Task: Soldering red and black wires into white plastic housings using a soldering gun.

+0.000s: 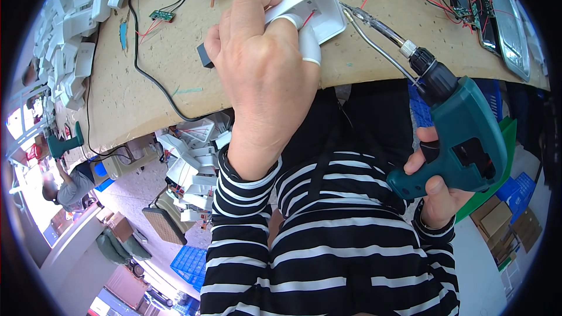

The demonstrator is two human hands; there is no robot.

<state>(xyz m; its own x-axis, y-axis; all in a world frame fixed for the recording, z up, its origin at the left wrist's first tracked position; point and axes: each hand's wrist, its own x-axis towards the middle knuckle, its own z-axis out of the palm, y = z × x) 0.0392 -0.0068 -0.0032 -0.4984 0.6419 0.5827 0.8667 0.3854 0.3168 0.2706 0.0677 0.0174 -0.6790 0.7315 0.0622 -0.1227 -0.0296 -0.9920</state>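
Note:
My left hand (260, 61) is closed around a white plastic housing (329, 20), tilted so its hollow inside shows. White finger cots cover two of its fingertips, and a short red wire (308, 19) stands up inside the housing. In my right hand (433, 181) is a green pistol-grip soldering gun (477, 123), with fingers wrapped round the handle near the black trigger. The metal tip and a thin curved feed tube of the gun end close to the housing's right wall; whether they touch it I cannot tell.
A small green circuit board (163, 16) with wires and a black cable (139, 52) lie on the table (193, 90). White housings (70, 29) are heaped at left, more (190, 164) below the edge. A glossy panel (506, 23) lies at right. Another person (73, 184) works far left.

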